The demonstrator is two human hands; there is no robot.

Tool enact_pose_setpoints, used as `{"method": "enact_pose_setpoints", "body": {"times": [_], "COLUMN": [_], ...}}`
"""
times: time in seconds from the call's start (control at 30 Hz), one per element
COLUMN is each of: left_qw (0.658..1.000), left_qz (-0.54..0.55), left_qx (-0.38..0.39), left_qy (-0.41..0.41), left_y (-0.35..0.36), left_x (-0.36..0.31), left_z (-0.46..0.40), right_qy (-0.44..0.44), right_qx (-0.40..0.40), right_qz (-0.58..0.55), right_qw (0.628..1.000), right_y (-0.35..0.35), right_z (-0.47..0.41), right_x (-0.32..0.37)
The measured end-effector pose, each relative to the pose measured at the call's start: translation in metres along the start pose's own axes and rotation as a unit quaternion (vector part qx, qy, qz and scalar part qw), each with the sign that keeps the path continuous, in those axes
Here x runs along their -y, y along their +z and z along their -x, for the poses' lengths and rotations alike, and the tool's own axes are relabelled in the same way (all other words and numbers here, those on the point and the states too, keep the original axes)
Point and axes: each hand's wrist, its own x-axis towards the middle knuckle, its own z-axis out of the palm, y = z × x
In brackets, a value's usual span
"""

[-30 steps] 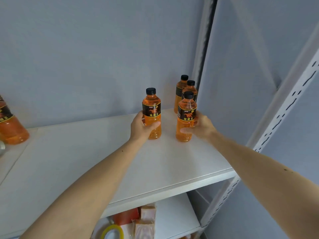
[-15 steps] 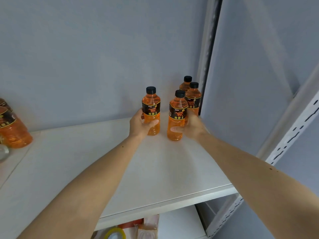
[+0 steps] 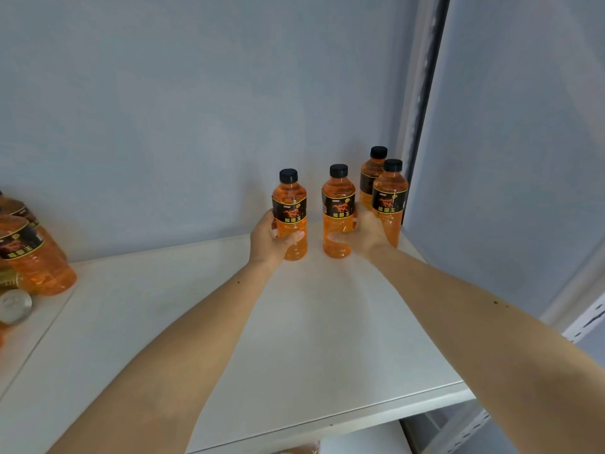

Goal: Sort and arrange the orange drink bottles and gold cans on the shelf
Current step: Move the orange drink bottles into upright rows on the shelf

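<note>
My left hand point(image 3: 270, 239) grasps the left bottle point(image 3: 290, 215) low on its body, thumb across the front below the label. My right hand point(image 3: 366, 235) grasps the middle bottle point(image 3: 338, 211) the same way, thumb on the front, fingers wrapped behind. Both grips are clenched around their bottles.

Orientation: both held bottles stand upright, long axis vertical, black caps up, bases on the white shelf point(image 3: 327, 339), labels facing me. They stand near each other with a gap between.

Two more bottles stand upright at the back right corner: the front corner bottle point(image 3: 390, 198) just beside my right hand, and the rear corner bottle point(image 3: 371, 178) partly hidden behind it.

Labels: each bottle carries a black band with a horse figure and yellow Chinese characters. Small print above the horse is too small to read.

At the far left edge, further orange bottles point(image 3: 32, 257) with the same label are grouped, with a gold can point(image 3: 9, 281) and a silver can top point(image 3: 14, 304) in front of them.
</note>
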Motion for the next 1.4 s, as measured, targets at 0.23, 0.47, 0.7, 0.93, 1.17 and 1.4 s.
{"method": "enact_pose_setpoints", "body": {"times": [0.23, 0.47, 0.7, 0.93, 1.17, 1.4], "left_qw": [1.000, 0.999, 0.997, 0.997, 0.999, 0.998], "left_qz": [0.006, -0.012, -0.058, -0.054, -0.032, -0.038], "left_qx": [-0.016, -0.030, -0.035, -0.040, -0.034, -0.037], "left_qy": [-0.017, -0.033, -0.029, -0.029, -0.021, -0.040], "left_y": [0.002, 0.011, 0.023, 0.037, 0.046, 0.052], "left_x": [0.009, 0.025, 0.033, 0.031, 0.033, 0.030], "left_z": [0.000, 0.008, 0.000, -0.015, -0.026, -0.031], "right_qy": [0.027, 0.087, 0.104, 0.103, 0.100, 0.101], "right_qx": [-0.032, -0.086, -0.125, -0.142, -0.152, -0.146], "right_qz": [-0.044, -0.016, -0.001, 0.000, 0.025, 0.035], "right_qw": [0.998, 0.992, 0.987, 0.985, 0.983, 0.984], "right_y": [0.007, 0.037, 0.050, 0.055, 0.065, 0.065], "right_z": [0.013, 0.028, 0.014, -0.003, -0.016, -0.019], "right_x": [-0.008, -0.019, -0.010, -0.010, -0.012, -0.014]}}
